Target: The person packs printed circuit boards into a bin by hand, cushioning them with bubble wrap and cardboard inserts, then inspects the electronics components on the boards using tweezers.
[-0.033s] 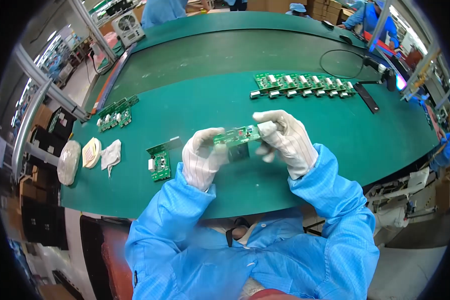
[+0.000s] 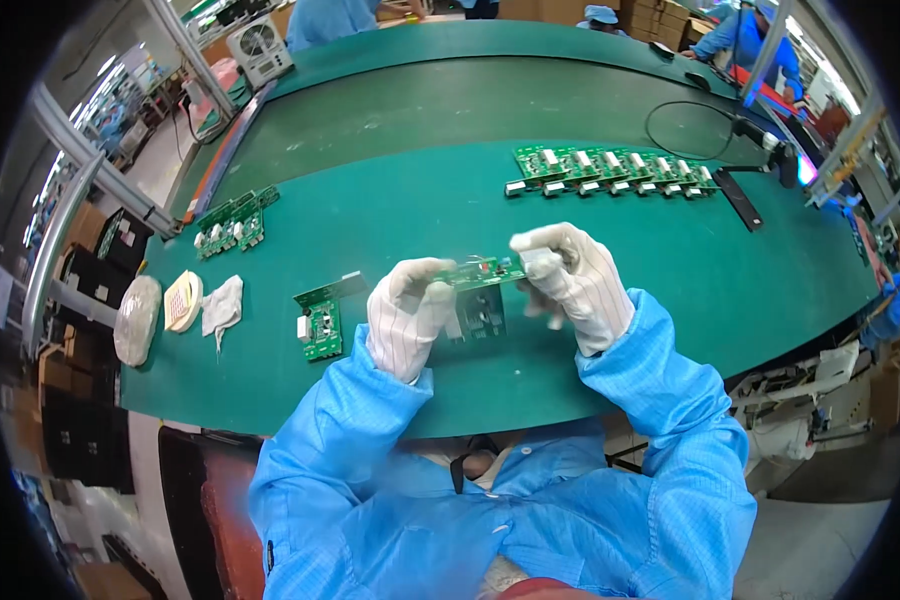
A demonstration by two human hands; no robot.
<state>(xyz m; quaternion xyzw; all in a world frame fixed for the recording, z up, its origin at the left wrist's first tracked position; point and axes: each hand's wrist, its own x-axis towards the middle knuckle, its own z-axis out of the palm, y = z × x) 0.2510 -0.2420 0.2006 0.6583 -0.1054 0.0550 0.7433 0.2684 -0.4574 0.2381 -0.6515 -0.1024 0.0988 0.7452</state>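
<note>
My left hand (image 2: 407,315) and my right hand (image 2: 570,285), both in white gloves, hold a small green circuit board (image 2: 485,272) between them above the green table (image 2: 450,215). The left hand grips the board's left end and the right hand its right end. A darker part (image 2: 482,318) hangs below the board, between the hands. One more green circuit board (image 2: 320,322) lies flat on the table, just left of my left hand.
A row of several green boards (image 2: 610,170) lies at the far right, with a black bar (image 2: 738,198) and a cable loop (image 2: 690,130) beside it. More boards (image 2: 232,222), a white cloth (image 2: 220,305) and a round pad (image 2: 182,300) sit at the left. Other people (image 2: 750,35) work behind.
</note>
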